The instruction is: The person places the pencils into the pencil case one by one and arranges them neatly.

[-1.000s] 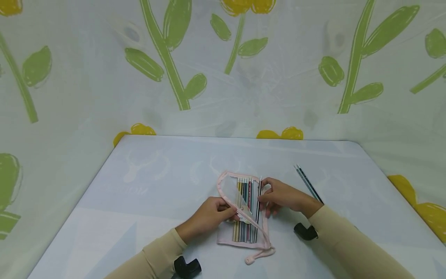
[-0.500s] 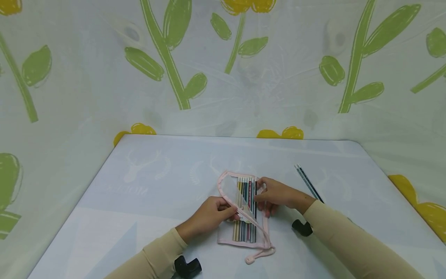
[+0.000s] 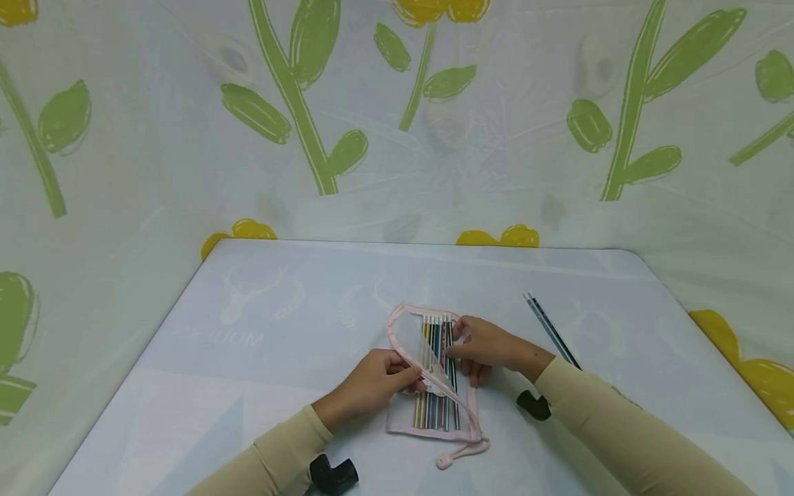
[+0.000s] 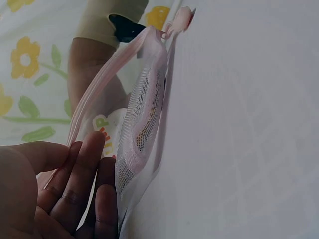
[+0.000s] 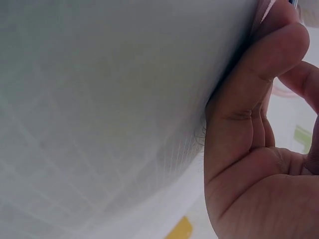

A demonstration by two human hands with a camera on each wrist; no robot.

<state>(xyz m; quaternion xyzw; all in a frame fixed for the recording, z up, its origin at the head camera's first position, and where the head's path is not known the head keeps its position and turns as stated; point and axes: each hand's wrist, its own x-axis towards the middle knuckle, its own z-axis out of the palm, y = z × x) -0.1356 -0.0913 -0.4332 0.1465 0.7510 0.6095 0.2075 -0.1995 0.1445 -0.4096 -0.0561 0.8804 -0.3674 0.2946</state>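
A see-through pouch (image 3: 428, 435) with pink edging lies on the table, its zip side folded back. Several pencils (image 3: 428, 412) lie in a row inside, partly behind the raised flap. My left hand (image 3: 375, 380) pinches the pink zip edge between thumb and fingers; in the left wrist view the zip band (image 4: 94, 89) runs up from those fingers and mesh (image 4: 144, 109) shows beside it. At the right end of the row, my right hand (image 3: 496, 348) holds a dark pencil (image 3: 455, 406) with thumb and fingertips. The right wrist view shows its bent fingers (image 5: 269, 64) low over the tabletop.
Two dark pencils (image 3: 546, 324) lie on the white table (image 3: 310, 303) beyond the right forearm, which covers their near ends. A pink zip pull (image 3: 444, 460) trails from the pouch's near corner. Flower-printed sheeting (image 3: 496, 138) stands behind the table.
My right hand has shifted left with the dark pencil, bringing it against the row in the pouch. The left hand keeps its pinch on the zip edge.
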